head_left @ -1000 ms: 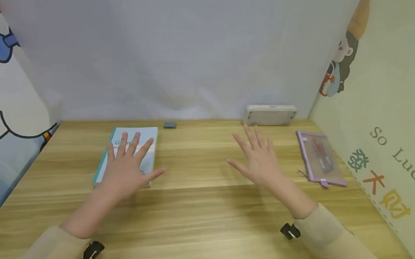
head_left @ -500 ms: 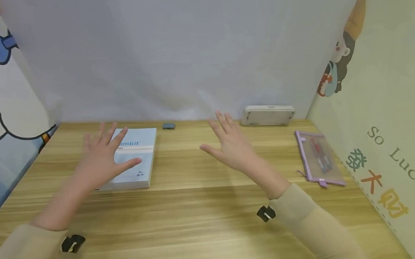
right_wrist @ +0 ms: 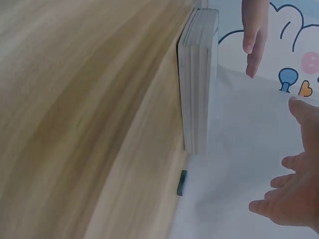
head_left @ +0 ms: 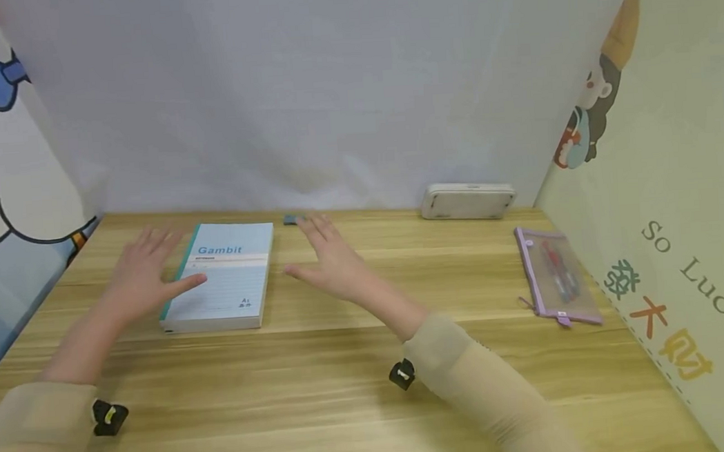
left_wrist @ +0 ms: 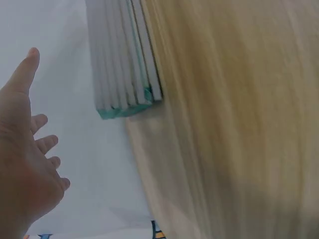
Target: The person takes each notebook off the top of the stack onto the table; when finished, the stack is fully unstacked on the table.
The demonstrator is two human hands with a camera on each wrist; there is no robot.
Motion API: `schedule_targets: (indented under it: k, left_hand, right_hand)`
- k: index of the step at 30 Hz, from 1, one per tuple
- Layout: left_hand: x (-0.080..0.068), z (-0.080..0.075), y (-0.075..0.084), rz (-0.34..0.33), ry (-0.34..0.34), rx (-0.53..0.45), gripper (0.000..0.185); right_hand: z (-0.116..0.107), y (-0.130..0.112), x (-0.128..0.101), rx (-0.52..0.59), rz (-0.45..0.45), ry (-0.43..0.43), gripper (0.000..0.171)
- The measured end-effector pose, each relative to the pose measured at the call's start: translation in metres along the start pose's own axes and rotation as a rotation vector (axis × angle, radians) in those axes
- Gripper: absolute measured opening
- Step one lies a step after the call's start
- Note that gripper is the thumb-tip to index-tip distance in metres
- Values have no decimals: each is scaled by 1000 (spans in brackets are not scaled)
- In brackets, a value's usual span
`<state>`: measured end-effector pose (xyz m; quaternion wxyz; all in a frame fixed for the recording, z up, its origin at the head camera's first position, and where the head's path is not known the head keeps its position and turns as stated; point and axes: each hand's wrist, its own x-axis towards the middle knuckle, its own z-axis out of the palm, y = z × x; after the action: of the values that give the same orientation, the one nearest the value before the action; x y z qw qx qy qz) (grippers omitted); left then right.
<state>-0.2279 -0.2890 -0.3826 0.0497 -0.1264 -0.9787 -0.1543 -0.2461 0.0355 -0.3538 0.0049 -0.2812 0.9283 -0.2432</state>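
Note:
A stack of several notebooks [head_left: 231, 279] lies at the left of the table, its top cover light blue and printed "Gambit". In the left wrist view, the stack's teal spines [left_wrist: 122, 110] and layered edges face the camera. My left hand [head_left: 141, 274] hovers just left of the stack with fingers spread, its thumb overlapping the cover in the head view. On the stack's other side my right hand [head_left: 333, 262] is held up, thumb toward the stack, fingers extended. Both hands hold nothing. A small dark grey block [head_left: 290, 220] behind the stack is partly covered by the right fingertips.
A white case [head_left: 469, 202] stands on its long edge against the back curtain, right of centre. Nearer the right edge lies a mesh zip pouch [head_left: 561, 276] with purple trim and pens inside. Printed cloths hang along both sides of the wooden table [head_left: 322, 394].
My left hand has shifted left off the notebooks, uncovering their top cover. The right hand has swept left from near the white case to the stack's right side.

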Motion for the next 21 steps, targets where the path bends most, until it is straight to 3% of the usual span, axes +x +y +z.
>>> schedule_targets:
  k: [4,10,16,21]
  left_hand:
    - [-1,10,-23,-18,-40,-106,99]
    - [0,18,-42,-97,-151,-284,101]
    - [3,24,-49,-138,-243,-295,106]
    - [3,27,-52,-148,-287,-309,101]
  right_hand:
    - [22,-6,9,94,21,-37,89]
    - [49,-10,23,208,66,-97,92]
    - [70,-11,32,393,129,-119,95]
    - [82,-10,34,423,117,-182,90]
